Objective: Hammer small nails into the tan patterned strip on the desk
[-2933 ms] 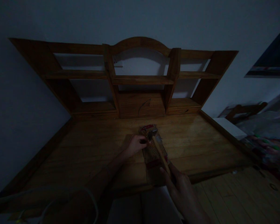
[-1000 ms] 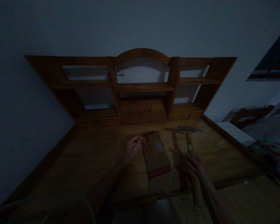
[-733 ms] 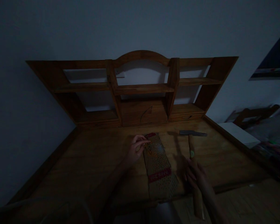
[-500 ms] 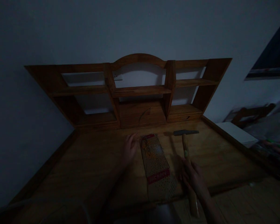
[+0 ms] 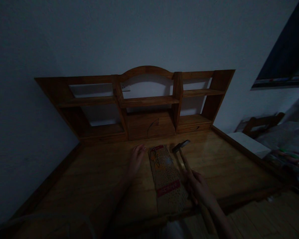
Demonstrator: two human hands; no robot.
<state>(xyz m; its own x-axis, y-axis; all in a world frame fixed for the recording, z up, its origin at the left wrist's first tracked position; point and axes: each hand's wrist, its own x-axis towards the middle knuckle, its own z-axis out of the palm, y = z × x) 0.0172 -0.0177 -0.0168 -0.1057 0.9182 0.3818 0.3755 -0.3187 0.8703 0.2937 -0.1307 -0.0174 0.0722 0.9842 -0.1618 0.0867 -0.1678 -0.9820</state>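
My right hand is wrapped round the wooden handle of a hammer. Its dark metal head is raised a little over the right side of a flat piece of printed cardboard, which has red bands and many small dark specks. The cardboard lies lengthwise on the wooden desk top. My left hand is at the far left corner of the cardboard, fingers curled and tips together. A tiny glint shows at the fingertips, too small to name in this dim light.
A wooden shelf unit with several compartments stands at the back of the desk against the wall. To the right are a white surface, a wooden chair back and a pile of bagged items. A wall socket shows behind the shelves.
The hammer has swung left and its head has tilted, coming closer to the cardboard. My right hand has shifted slightly left. The left hand stays near the same corner; the view has shifted slightly.
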